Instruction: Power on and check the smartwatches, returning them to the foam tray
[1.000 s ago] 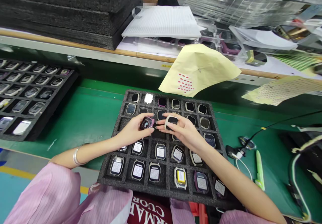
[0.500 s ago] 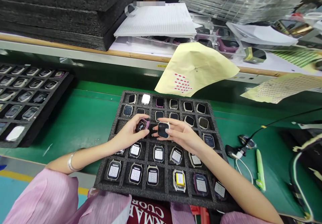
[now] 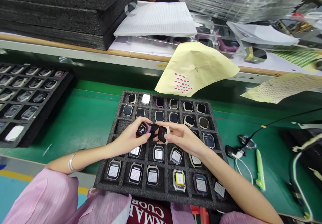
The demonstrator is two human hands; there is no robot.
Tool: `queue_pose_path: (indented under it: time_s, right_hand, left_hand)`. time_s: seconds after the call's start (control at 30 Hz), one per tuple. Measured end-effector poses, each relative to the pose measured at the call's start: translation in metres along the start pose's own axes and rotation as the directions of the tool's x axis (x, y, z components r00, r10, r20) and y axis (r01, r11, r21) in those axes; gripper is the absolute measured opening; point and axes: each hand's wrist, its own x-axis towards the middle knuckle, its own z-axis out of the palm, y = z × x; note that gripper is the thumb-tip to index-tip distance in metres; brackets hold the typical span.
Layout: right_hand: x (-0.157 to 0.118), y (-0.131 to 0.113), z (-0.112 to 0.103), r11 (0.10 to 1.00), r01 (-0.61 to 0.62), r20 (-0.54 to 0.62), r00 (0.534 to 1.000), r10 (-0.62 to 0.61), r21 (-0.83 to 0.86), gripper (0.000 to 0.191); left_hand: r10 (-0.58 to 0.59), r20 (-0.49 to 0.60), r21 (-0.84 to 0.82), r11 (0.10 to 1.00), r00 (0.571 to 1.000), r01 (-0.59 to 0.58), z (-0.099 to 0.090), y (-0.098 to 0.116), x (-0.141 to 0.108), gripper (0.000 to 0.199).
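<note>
Over the middle of a black foam tray (image 3: 148,193), my left hand (image 3: 133,132) grips a purple watch case (image 3: 143,129) whose dark screen shows a small lit pattern. Just to its right, my right hand (image 3: 182,135) pinches a light-framed watch (image 3: 163,133) with a dark screen, its fingers behind and thumb at the edge. The two watches are apart. Many watch cases lie in the tray's compartments; those in the front rows show lit white screens, such as one watch (image 3: 158,153), and the back rows are mostly dark. One front compartment holds a case with a yellow part (image 3: 179,179).
Another filled foam tray (image 3: 54,86) is at the left. Stacked black foam (image 3: 75,16), papers (image 3: 158,21) and plastic trays sit on the shelf. A yellow sheet (image 3: 196,69) hangs from its edge. Cables and a green tool (image 3: 260,170) lie right. A person is partly visible behind.
Both hands have lowered slightly and both watches have tilted. The left watch has moved a little right, and the right watch is turned more on its side.
</note>
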Motion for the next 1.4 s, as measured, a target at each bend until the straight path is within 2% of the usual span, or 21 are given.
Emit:
queue_pose_path:
  time_s: [0.17, 0.4, 0.67, 0.83, 1.07, 1.23, 1.4]
  right_hand:
    - [0.0, 0.0, -0.001, 0.999, 0.027, -0.001, 1.0, -0.027, -0.046, 0.043]
    - [-0.001, -0.005, -0.001, 0.998, 0.027, -0.014, 1.0, -0.028, -0.065, 0.042]
    - [-0.003, -0.005, 0.001, 0.998, 0.018, 0.022, 1.0, -0.017, -0.057, 0.043]
    - [-0.003, -0.003, 0.003, 0.999, 0.012, 0.024, 1.0, -0.011, -0.036, 0.047]
    - [-0.001, 0.0, 0.002, 0.994, 0.034, -0.115, 0.992, -0.046, -0.101, 0.043]
    - [-0.002, -0.002, 0.003, 0.993, 0.021, -0.131, 0.991, -0.036, -0.115, 0.043]
    - [-0.001, -0.004, 0.002, 0.993, 0.011, -0.137, 0.99, -0.027, -0.114, 0.042]
  left_hand:
    - [0.016, 0.033, 0.084, 0.996, 0.999, -0.018, -0.002, 0.002, 0.0, 0.031]
    - [0.023, 0.03, 0.079, 0.997, 0.999, -0.025, -0.006, 0.001, 0.003, 0.03]
    - [0.017, 0.079, 0.023, 1.0, 0.997, -0.019, -0.008, 0.006, -0.001, 0.032]
    - [0.03, 0.056, 0.012, 0.999, 0.998, -0.031, -0.007, 0.005, 0.0, 0.034]
    - [0.032, 0.053, -0.008, 0.999, 0.998, -0.031, -0.004, 0.002, 0.002, 0.032]
    - [0.034, 0.021, 0.042, 0.999, 0.999, -0.035, -0.006, -0.002, 0.005, 0.033]
    - [0.04, 0.014, -0.028, 0.999, 0.999, -0.04, -0.007, -0.004, 0.009, 0.035]
